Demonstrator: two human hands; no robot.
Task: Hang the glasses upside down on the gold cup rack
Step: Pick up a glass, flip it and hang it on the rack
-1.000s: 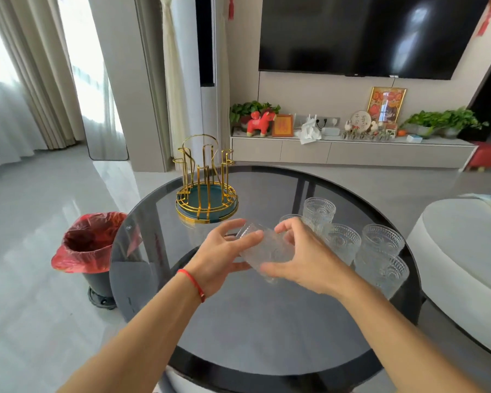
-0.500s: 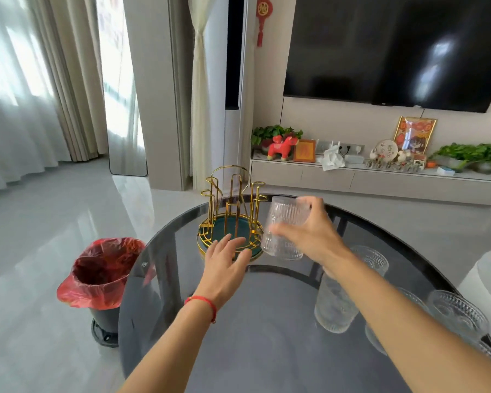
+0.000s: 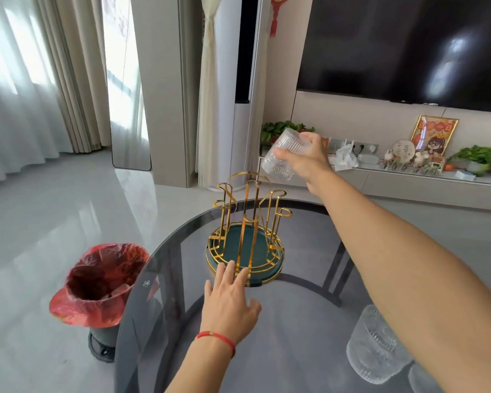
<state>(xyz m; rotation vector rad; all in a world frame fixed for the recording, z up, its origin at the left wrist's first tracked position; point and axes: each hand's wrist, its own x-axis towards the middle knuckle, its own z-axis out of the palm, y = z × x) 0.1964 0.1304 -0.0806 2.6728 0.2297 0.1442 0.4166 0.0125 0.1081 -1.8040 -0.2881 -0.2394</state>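
Note:
The gold cup rack (image 3: 248, 222) with a teal round base stands on the dark glass table (image 3: 295, 321); none of its prongs carries a glass. My right hand (image 3: 304, 158) holds a ribbed clear glass (image 3: 281, 154) upside down and tilted, in the air just above the rack's far right prongs. My left hand (image 3: 230, 302) lies flat on the table, fingers apart, fingertips touching the rack's near rim. Another clear glass (image 3: 374, 350) stands on the table at lower right, partly hidden by my right forearm.
A bin lined with a red bag (image 3: 99, 285) stands on the floor left of the table. Behind are a TV (image 3: 408, 43), a low cabinet (image 3: 408, 182) with plants and ornaments, and curtains (image 3: 26, 80) at the left.
My right hand has lifted the glass from beside the rack to above its prongs. My left hand has slid forward to the rack's base. The view has moved closer.

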